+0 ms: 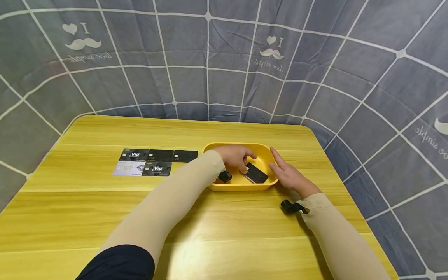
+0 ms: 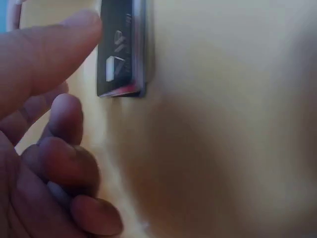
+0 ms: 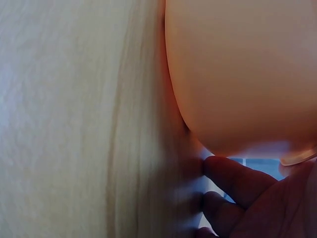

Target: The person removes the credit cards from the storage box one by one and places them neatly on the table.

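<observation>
Inside the yellow plastic basin [image 1: 241,187] lies a small stack of dark cards [image 1: 257,174]. My left hand [image 1: 232,155] reaches in over the stack. In the left wrist view its thumb lies at the edge of the card stack [image 2: 116,54], apart from the other fingers, which are loosely bent. Whether the thumb presses on the top card cannot be told. At the basin's right side my right hand [image 1: 292,177] holds the wall, thumb over the rim and fingers outside. The right wrist view shows those fingers [image 3: 240,181] against the basin's outer wall [image 3: 237,84].
Left of the basin, cards lie flat in two rows: three dark cards [image 1: 160,155] behind, a silver card [image 1: 128,168] and a dark card [image 1: 156,169] in front. All stand on a wood-grain table [image 1: 105,214]. A grey checked curtain [image 1: 189,58] surrounds its far edge.
</observation>
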Available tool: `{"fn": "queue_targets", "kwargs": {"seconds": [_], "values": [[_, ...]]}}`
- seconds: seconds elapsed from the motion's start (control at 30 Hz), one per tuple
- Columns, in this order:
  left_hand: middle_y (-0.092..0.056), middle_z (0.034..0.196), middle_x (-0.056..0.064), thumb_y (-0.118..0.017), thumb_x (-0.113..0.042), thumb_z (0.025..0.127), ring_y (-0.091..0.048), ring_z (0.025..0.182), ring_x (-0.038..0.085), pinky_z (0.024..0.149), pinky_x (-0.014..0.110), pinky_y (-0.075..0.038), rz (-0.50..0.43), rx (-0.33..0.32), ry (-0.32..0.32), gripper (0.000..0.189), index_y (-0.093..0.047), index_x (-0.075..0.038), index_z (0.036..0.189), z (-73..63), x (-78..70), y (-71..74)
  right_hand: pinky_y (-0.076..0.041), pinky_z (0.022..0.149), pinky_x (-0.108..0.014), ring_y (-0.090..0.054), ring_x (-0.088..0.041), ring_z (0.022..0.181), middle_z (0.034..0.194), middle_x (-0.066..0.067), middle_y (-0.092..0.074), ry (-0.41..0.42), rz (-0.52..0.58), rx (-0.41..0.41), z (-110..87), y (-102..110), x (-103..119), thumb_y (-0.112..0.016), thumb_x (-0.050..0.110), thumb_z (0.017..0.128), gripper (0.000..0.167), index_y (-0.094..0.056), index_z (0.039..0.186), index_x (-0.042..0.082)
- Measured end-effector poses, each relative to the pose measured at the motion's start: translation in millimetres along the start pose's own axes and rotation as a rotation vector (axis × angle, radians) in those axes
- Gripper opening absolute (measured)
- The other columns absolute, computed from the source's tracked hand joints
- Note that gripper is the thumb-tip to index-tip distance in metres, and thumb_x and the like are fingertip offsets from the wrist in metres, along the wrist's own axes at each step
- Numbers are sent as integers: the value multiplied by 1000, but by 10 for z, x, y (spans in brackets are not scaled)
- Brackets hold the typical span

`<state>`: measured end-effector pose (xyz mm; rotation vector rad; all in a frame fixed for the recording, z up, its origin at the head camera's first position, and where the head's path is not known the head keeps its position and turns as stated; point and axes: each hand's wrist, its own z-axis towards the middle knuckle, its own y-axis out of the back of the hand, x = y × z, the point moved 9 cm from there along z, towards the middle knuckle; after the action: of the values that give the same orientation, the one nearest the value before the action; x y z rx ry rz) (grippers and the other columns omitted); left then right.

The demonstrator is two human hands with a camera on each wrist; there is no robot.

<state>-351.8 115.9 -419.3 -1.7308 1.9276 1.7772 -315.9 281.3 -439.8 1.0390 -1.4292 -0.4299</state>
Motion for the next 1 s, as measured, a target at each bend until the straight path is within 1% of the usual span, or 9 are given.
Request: {"fn": "queue_targets", "kwargs": {"seconds": [0.17, 0.27, 0.4, 0.53, 0.77, 0.9, 1.0], "values": [[-62, 103, 4, -81, -14, 93, -51, 76, 15, 65, 26, -43, -26, 10, 15, 65, -56, -18, 153, 33, 112, -46, -22, 125, -67, -28, -53, 154, 175, -22, -12, 3, 3, -3, 7, -8, 15, -30, 40, 116, 68, 2, 171, 19], [-62, 101, 4, -82, -14, 92, -51, 72, 14, 62, 26, -42, -30, 0, 7, 60, -60, -17, 149, 61, 165, -54, -22, 125, -67, -28, -53, 154, 175, -22, -13, 3, 4, -2, 13, -12, 24, -31, 40, 116, 68, 2, 171, 19], [-62, 96, 2, -82, -14, 91, -51, 70, 13, 62, 24, -41, -18, -16, -8, 57, -63, -17, 145, 96, 206, -60, -21, 125, -66, -28, -52, 155, 176, -21, -11, -3, 16, 9, 14, -21, 31, -30, 41, 116, 68, 3, 171, 20], [-61, 94, 1, -82, -14, 92, -51, 71, 13, 63, 24, -41, -22, -25, -17, 55, -64, -17, 144, 115, 216, -61, -20, 126, -66, -27, -52, 155, 176, -21, -11, -15, 15, 11, 6, -15, 30, -30, 41, 116, 68, 4, 171, 21], [-60, 92, 1, -81, -14, 92, -51, 73, 13, 65, 24, -41, -30, -43, -35, 53, -64, -15, 142, 114, 186, -35, -20, 126, -66, -27, -53, 155, 176, -21, -11, -21, -1, 5, -5, 8, 39, -29, 41, 115, 68, 5, 171, 21], [-60, 91, 0, -81, -14, 91, -50, 70, 12, 63, 24, -40, -41, -36, -39, 53, -64, -14, 142, 134, 194, -42, -20, 126, -66, -27, -52, 155, 176, -21, -11, -21, 5, 2, -8, 18, 36, -29, 41, 115, 68, 4, 171, 20], [-59, 89, 0, -82, -11, 89, -49, 69, 12, 62, 23, -39, -57, -25, -43, 55, -63, -12, 141, 150, 202, -53, -20, 126, -66, -27, -53, 155, 175, -22, -11, -16, 8, 4, -2, 15, 32, -29, 41, 116, 68, 4, 171, 19]]}}
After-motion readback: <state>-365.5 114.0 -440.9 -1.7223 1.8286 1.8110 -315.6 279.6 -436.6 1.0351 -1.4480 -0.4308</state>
